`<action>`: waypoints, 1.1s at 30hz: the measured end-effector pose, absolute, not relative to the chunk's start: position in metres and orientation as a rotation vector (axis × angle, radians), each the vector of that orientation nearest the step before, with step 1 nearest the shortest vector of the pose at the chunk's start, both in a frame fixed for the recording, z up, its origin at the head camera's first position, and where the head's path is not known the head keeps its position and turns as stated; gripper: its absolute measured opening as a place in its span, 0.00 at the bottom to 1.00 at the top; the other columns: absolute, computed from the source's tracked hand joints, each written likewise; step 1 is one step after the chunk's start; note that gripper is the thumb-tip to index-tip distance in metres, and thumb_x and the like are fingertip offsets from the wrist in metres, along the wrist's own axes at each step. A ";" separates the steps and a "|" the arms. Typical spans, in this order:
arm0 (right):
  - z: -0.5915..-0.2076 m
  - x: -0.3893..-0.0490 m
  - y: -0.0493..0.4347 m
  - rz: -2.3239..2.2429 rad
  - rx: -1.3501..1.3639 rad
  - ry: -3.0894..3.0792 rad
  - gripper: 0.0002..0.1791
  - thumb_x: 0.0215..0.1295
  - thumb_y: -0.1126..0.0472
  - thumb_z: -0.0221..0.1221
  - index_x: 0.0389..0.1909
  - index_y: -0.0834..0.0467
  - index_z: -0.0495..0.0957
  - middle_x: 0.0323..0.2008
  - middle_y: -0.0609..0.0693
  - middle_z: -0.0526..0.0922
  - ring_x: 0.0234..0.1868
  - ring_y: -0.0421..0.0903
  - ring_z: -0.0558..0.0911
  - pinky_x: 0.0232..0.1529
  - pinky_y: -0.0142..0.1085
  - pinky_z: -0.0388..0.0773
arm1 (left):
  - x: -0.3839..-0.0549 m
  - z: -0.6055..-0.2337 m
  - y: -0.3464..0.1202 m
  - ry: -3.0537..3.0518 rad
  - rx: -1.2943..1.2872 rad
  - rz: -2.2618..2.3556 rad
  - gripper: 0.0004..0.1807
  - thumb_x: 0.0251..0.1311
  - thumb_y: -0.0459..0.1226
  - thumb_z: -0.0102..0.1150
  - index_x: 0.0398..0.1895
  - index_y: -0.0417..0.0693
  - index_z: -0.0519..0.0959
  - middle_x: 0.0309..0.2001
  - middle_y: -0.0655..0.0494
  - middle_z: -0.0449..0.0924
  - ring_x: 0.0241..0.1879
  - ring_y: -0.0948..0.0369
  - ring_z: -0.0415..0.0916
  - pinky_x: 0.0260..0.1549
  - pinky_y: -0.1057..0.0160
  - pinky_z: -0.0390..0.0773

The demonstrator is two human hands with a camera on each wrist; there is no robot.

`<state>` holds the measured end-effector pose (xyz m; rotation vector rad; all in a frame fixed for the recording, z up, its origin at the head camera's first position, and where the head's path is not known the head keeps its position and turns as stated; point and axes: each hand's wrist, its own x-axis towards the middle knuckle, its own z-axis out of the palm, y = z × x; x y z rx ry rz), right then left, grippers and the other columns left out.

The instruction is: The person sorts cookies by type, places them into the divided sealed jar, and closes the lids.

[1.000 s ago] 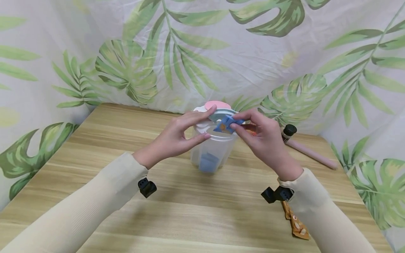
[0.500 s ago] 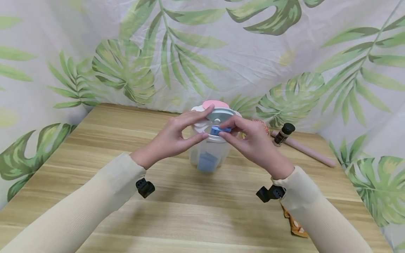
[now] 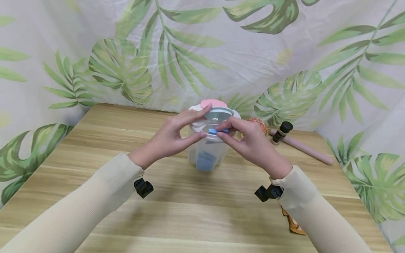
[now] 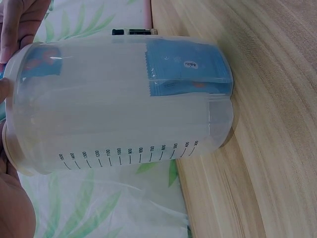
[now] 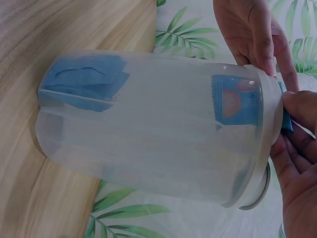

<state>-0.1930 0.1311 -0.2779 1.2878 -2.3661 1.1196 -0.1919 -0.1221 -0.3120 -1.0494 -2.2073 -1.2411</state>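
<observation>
A clear storage container [image 4: 104, 109] with a measuring scale stands on the table in front of me. On its white lid are a pink flap [image 3: 213, 103] and a raised grey-green flap [image 3: 218, 112]. My left hand [image 3: 171, 133] touches the lid with its index finger at the grey-green flap and its thumb on the opening's rim. My right hand [image 3: 250, 140] pinches a small blue snack packet [image 3: 212, 131] in that opening. The packet's lower part shows through the wall in the right wrist view. More blue packets [image 5: 81, 82] lie at the container's bottom.
Behind my right hand is a red-and-white speckled round thing [image 3: 261, 125], partly hidden. A black-capped seasoning bottle [image 3: 281, 133] and a pink rod [image 3: 308, 150] lie to its right. An orange-brown packet [image 3: 295, 225] sits by my right forearm on the wooden table [image 3: 177, 221].
My right hand has moved left and down, carrying the blue packet from above the rim into the opening. My left hand keeps its place on the lid.
</observation>
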 end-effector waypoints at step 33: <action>-0.272 -0.203 0.139 1.221 0.985 -2.153 0.08 0.71 0.72 0.63 0.47 0.71 0.80 0.47 0.63 0.84 0.49 0.46 0.83 0.50 0.24 0.84 | -0.192 -0.314 -0.121 -2.202 -1.028 -1.243 0.36 0.63 0.31 0.72 0.75 0.43 0.72 0.66 0.47 0.82 0.67 0.52 0.79 0.71 0.50 0.74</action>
